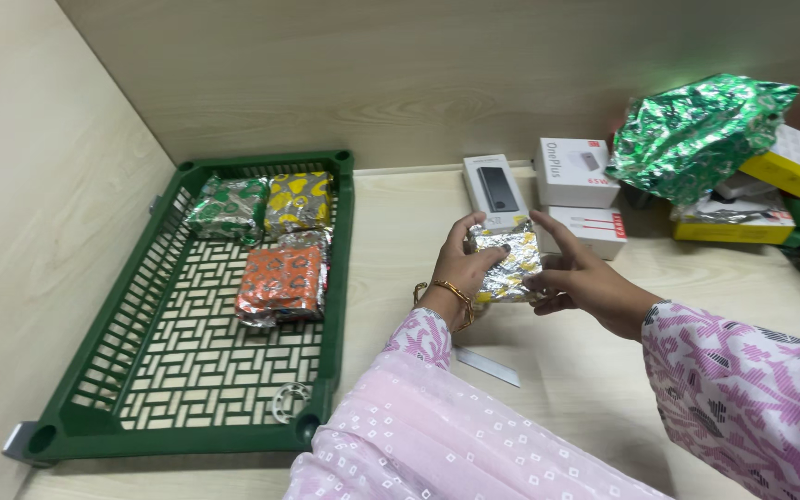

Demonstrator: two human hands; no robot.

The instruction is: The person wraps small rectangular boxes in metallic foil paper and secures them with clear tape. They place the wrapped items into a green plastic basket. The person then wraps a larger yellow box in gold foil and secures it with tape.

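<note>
I note both hands clasping one silver-foil packet [508, 264] above the table [400, 278]: left hand [463, 264] grips its left edge, right hand [578, 278] its right, their fingers hiding much of it. Far-right boxes are cut off or buried under crumpled green foil [696, 130], so no full count there. I count four wrapped parcels in the green tray [164, 407] and three clearly visible boxes behind the hands.

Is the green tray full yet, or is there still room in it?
Partly filled. The green tray holds wrapped parcels only at its far end, among them an orange one; the near lattice floor is bare.
</note>
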